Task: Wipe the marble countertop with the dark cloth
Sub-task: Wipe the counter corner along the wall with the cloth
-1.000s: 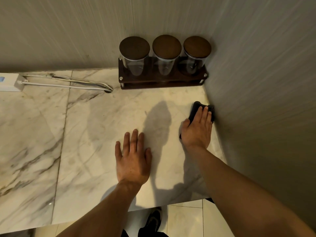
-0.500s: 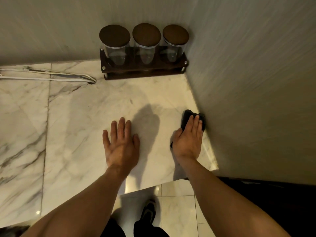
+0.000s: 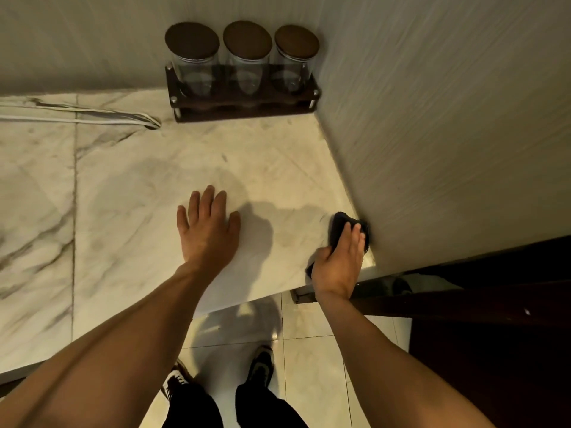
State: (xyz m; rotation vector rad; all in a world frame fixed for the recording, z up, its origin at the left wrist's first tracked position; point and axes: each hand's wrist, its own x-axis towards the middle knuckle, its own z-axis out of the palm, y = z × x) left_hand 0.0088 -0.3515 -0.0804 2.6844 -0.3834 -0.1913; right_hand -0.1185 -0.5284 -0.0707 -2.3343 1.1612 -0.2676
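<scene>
The white marble countertop with grey veins fills the left and middle of the view. My right hand presses flat on the dark cloth at the counter's front right corner, right against the side wall. Most of the cloth is hidden under my palm and fingers; its dark edge shows past my fingertips. My left hand lies flat on the marble with fingers spread, holding nothing, a hand's width left of the cloth.
A dark wooden rack holding three glass jars with brown lids stands in the back right corner. White cables run along the back left. The textured wall bounds the right. Tiled floor and my shoes lie below the front edge.
My right hand has dragged the cloth along the right wall toward the counter's front edge. My left hand stayed flat on the marble. My view shifted back and down, showing more floor.
</scene>
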